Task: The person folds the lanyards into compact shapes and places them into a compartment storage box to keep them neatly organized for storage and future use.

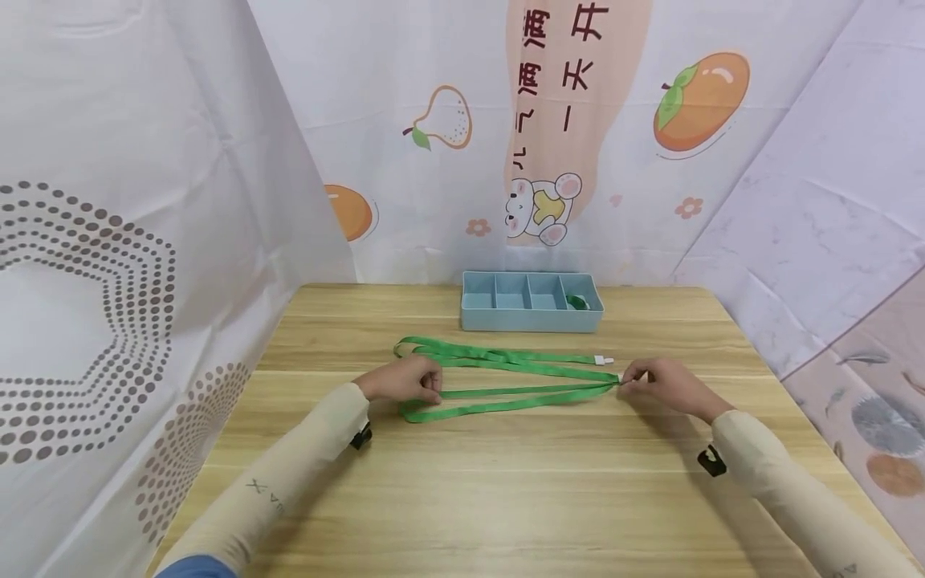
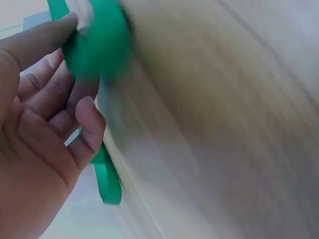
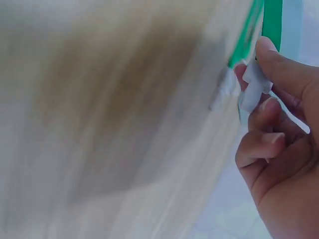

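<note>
Green lanyards lie stretched across the table. My left hand [image 1: 405, 379] pinches a green lanyard strap [image 1: 499, 407] near its looped end on the left; that strap [image 2: 102, 42] is blurred between thumb and fingers in the left wrist view. At the right end, my right hand [image 1: 668, 388] pinches the lanyard's pale plastic clip [image 3: 256, 85] between thumb and finger. Just behind runs another green strap [image 1: 542, 355], ending in a white clip [image 1: 603, 360] that lies apart from both hands. How many lanyards overlap at the left is hard to tell.
At the back of the wooden table [image 1: 491, 498] stands a blue compartment box [image 1: 531, 321]. Its rightmost compartment holds a rolled green lanyard [image 1: 576, 302]. Printed cloth [image 1: 405, 201] hangs behind the table and along its sides.
</note>
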